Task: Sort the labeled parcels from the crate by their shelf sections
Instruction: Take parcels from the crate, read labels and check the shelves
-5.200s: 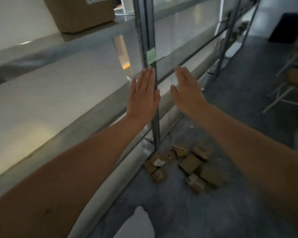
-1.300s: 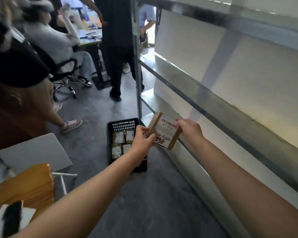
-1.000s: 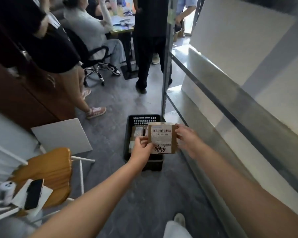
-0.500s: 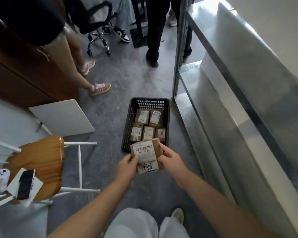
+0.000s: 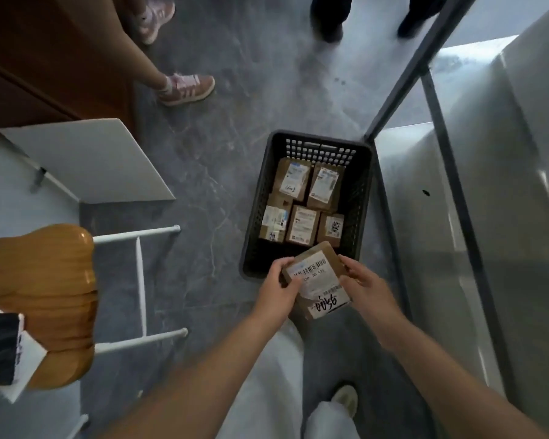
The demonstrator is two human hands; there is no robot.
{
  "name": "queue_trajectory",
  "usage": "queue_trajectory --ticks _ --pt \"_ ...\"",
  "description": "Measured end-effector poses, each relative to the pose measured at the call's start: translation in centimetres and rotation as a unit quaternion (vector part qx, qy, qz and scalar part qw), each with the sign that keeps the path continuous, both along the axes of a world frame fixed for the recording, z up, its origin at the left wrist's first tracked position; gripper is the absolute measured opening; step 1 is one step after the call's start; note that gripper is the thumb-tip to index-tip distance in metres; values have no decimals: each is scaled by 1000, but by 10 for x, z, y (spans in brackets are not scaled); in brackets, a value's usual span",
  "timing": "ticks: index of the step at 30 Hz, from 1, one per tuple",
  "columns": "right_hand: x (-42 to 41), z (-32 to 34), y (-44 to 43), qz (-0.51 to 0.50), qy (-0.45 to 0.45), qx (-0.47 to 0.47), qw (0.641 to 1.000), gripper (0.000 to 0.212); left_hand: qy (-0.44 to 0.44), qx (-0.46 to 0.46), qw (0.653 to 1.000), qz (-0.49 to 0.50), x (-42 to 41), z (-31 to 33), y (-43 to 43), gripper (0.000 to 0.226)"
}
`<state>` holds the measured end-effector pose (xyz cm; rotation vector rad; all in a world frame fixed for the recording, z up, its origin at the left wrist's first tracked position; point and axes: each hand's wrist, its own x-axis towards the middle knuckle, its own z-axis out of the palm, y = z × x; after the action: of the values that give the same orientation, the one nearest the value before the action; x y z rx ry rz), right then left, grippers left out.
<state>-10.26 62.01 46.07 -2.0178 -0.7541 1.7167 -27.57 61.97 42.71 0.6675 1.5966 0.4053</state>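
Cardboard sits between both of my grips. My left grip curls round the left edge of the parcel, and my right grip pinches its right edge. I hold it low in the centre of the frame, label up, where it overlaps the near rim of the black crate that stands on the floor. A printed barcode label and a handwritten number in black marker face me, though I cannot make out a shelf section from them.

I judge this to be the reading step: one parcel is out and its mark is being checked. The next move calls for matching that mark to a section, then turning to the metal shelf along the right of the frame. Several more labelled parcels lie flat in the crate, so most of the sorting remains.

At lower left a wooden chair carries a phone, and a white board shows above it. A bystander's shoe stands at upper centre, well apart from the crate. Nothing that I can see lies between me and the shelf.
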Motion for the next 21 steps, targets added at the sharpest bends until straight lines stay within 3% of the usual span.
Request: queue_trajectory --ticks 6,11,18,21 --pt "-16 -85 40 -27 -87 28 995 41 15 -29 998 -45 -21 -72 72 9" --pt "-25 -177 54 -26 -64 -3 998 60 128 -27 983 -133 -29 -148 69 27" --pt "-61 -290 59 113 -50 9 992 63 178 -111 977 -31 -26 -247 69 18" --pt "-72 -319 60 129 -56 -24 990 63 240 -115 962 -65 -30 -274 74 21"
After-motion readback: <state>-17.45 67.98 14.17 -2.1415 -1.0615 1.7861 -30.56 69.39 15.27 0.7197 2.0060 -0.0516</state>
